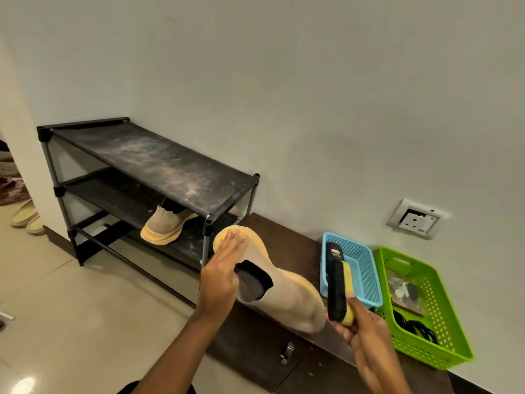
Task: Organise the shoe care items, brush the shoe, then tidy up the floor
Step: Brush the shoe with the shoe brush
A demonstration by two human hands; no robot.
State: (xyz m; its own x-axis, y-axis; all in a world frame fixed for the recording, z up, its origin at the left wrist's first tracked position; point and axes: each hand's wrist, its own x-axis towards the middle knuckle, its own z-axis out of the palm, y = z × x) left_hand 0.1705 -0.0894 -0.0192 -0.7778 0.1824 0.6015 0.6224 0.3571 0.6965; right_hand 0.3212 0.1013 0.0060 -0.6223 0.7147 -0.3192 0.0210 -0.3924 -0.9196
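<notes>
1. Left hand (223, 275) holds the shoe (287, 297) near its opening, fingers flat along the sole. Thumb is hidden and the fingertips are blurred.
2. Right hand (366, 331) grips the brush (338, 291), bristles beside the shoe's lower end; contact unclear.
3. Shoe sits between both hands: tan knit upper, yellow sole, dark lining.
4. Blue basket (366, 274) lies beyond the right hand, with a black bottle (333, 253) inside, partly behind the brush.
5. Green basket (437, 317) is right of the right hand, contents hard to make out.

A home entryway: a dusty black shoe rack (147, 166) against a plain wall, slippers (27, 217) on the tiled floor (71, 308).
</notes>
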